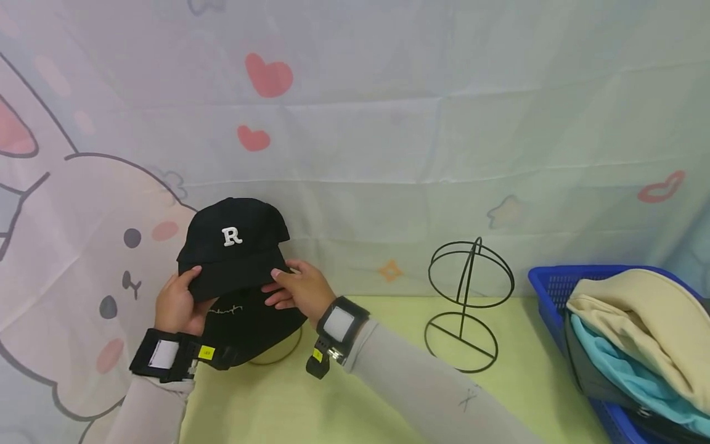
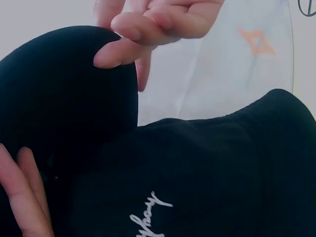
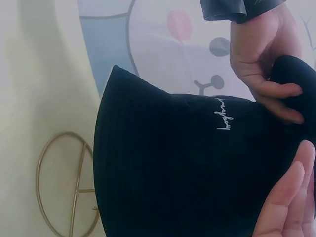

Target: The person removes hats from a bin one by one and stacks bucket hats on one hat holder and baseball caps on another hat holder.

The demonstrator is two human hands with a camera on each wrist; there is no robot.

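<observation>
A person's two hands hold a black cotton baseball cap with a white letter on its front (image 1: 233,246) by the brim, at the left of a pale yellow-green tabletop (image 1: 388,394). The cap is lifted just above a second black fabric hat with thin white script embroidery (image 1: 249,324), which sits on a thin wire hat stand with a gold-coloured ring base (image 3: 66,185). The left hand (image 1: 177,302) pinches the left end of the brim, thumb on top and fingers curled beneath. The right hand (image 1: 299,290) grips the right end in the same way, thumb above and fingers under the edge.

To do this step well, it seems best to keep both grips even so the brim stays level and does not bend, and to hold the cap's crown clear of the hat below so that neither drags or tips the light stand.

Writing: the held cap bears a raised white capital "R". The lower hat carries a short line of white cursive, too small and slanted to read.

To the right stands an empty black wire hat stand with a ring top and ring base (image 1: 468,302). At the far right, a blue plastic basket (image 1: 546,287) holds cream and light blue fabric items (image 1: 638,333). Behind hangs a pale curtain printed with a cartoon rabbit and pink hearts (image 1: 355,123).
</observation>
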